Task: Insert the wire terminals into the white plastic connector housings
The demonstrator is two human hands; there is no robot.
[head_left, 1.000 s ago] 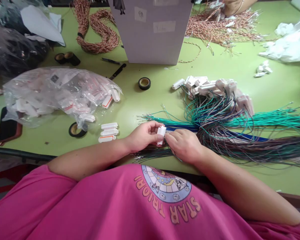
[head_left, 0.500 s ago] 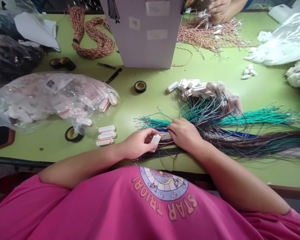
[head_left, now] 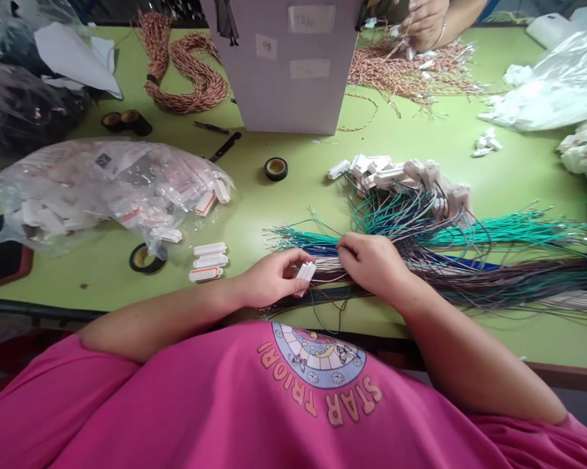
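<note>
left hand (head_left: 268, 281) pinching a white connector housing (head_left: 307, 273), right hand (head_left: 376, 266) at the wire bundle (head_left: 469, 277)
the housing sits tilted between left thumb and fingers, above the wires; the right hand is curled, and whether it grips a wire cannot be told. three loose housings (head_left: 210, 262) lie farther left; beyond are a heap of wired housings (head_left: 388, 174), a black tape roll (head_left: 276, 178) and a grey panel (head_left: 293, 104).

From here I see a lane of green tabletop (head_left: 249, 215) between the bulging plastic bag (head_left: 78, 189) and the heaped connectors (head_left: 386, 170), with a black tape roll (head_left: 276, 169) sitting in it. The grey box (head_left: 293, 91) walls off its far end. Sprawling wires (head_left: 469, 277) crowd the right hand (head_left: 374, 264); three loose connectors (head_left: 210, 262) stand between the bag and the left hand (head_left: 273, 279).
</note>
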